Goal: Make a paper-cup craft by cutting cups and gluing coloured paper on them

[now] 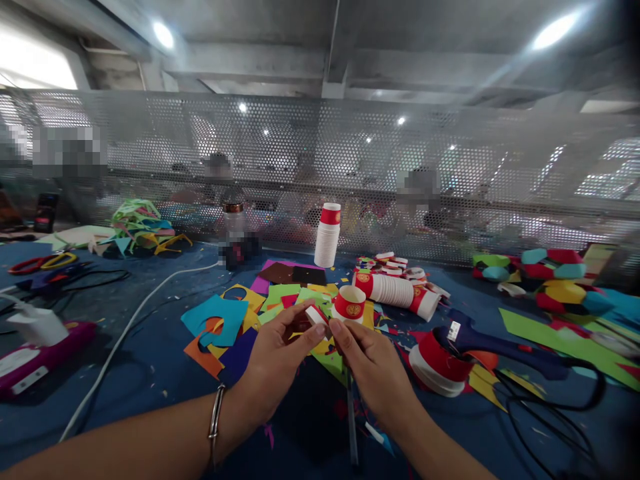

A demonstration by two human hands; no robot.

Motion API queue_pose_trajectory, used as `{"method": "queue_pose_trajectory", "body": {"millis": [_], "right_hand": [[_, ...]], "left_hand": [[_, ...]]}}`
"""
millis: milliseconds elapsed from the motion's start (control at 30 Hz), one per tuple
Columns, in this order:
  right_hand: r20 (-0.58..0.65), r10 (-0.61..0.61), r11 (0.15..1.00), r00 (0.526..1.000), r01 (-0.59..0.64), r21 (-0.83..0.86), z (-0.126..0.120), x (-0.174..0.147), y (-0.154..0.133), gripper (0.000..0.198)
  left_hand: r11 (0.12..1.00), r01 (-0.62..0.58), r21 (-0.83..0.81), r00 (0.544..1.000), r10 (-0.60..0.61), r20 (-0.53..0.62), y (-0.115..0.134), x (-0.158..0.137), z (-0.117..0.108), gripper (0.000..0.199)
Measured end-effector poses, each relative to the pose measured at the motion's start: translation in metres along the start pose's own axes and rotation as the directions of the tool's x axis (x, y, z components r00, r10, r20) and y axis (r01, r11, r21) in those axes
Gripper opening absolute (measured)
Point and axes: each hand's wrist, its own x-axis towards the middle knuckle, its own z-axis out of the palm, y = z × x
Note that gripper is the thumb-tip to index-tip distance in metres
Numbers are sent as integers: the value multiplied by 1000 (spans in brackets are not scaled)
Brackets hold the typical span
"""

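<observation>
Between the thumb and fingers of my left hand is a small red-and-white piece of paper cup. My right hand is closed in a pinch at the right end of that piece; what lies between its fingertips is hidden. A thin grey stick runs downward from beneath the right hand, and I cannot tell whether it is held. Just beyond my fingertips stands a red-and-white paper cup. Cut sheets of coloured paper lie under and around both hands.
A stack of cups stands at the back; another stack lies on its side. On the right, a blue glue gun rests on a cup, cable trailing. A purple power strip and white cable are left. A perforated screen stands behind.
</observation>
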Motion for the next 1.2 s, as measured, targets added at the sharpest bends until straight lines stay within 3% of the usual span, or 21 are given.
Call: {"method": "queue_pose_trajectory", "body": {"millis": [367,933,1200], "right_hand": [[5,26,1000,1000,-26,18,0,-1,1,51],[71,-20,1000,997,21,-16,-4,2,0,51],[40,-51,996,998,54,-71,-4,-1,0,50]], "left_hand": [[999,-46,5,997,46,-58,8,4,1,52],[973,-186,135,982,180,53,14,8,-7,47],[990,-129,52,991,127,51,10,7,-5,45]]}}
